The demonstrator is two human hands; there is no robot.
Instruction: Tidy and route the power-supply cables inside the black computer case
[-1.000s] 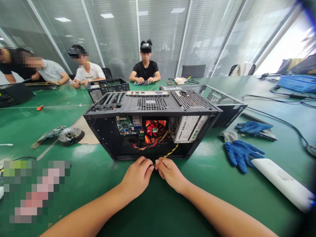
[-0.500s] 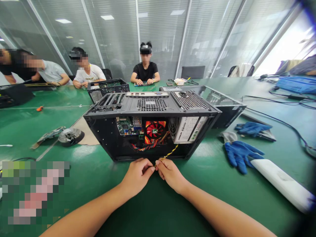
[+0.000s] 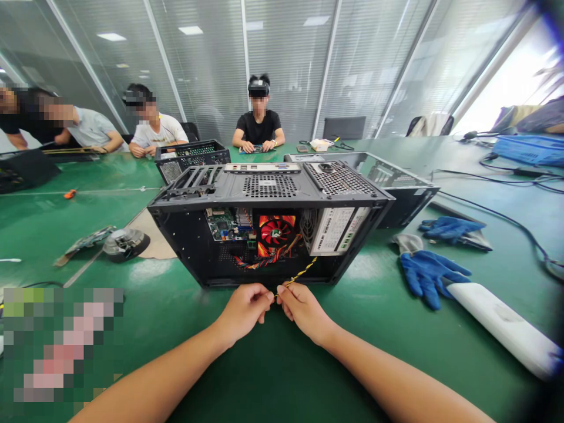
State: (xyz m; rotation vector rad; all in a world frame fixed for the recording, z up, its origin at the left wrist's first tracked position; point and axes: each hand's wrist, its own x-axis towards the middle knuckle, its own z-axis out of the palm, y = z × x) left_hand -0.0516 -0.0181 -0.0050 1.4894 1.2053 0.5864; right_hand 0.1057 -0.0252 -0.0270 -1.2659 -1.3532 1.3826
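Note:
A black computer case [image 3: 176, 241] lies before me with its side open. Inside are a motherboard [image 3: 222, 225], a red cooling fan [image 3: 277, 234] and a white-labelled power supply [image 3: 337, 232]. From beneath the power supply a twisted yellow-and-black cable [image 3: 305, 271] runs down to my fingers. My right hand [image 3: 304, 308] pinches this cable near the case's lower edge. Close beside it, my left hand [image 3: 247, 308] is closed in a pinch on the cable's end, which the fingertips mostly hide.
Blue work gloves [image 3: 429, 273] and a white power strip [image 3: 502, 329] lie to the right. Left are a round heatsink [image 3: 126, 243] and a circuit board [image 3: 84, 245]. Another open case [image 3: 405, 200] stands behind. Several people sit across the green table [image 3: 374, 364]; one person's hands [image 3: 259, 147] touch a board.
My left hand's fingers have shifted their pinch slightly, thumb drawn back and up a little. My right hand stays in place on the cable.

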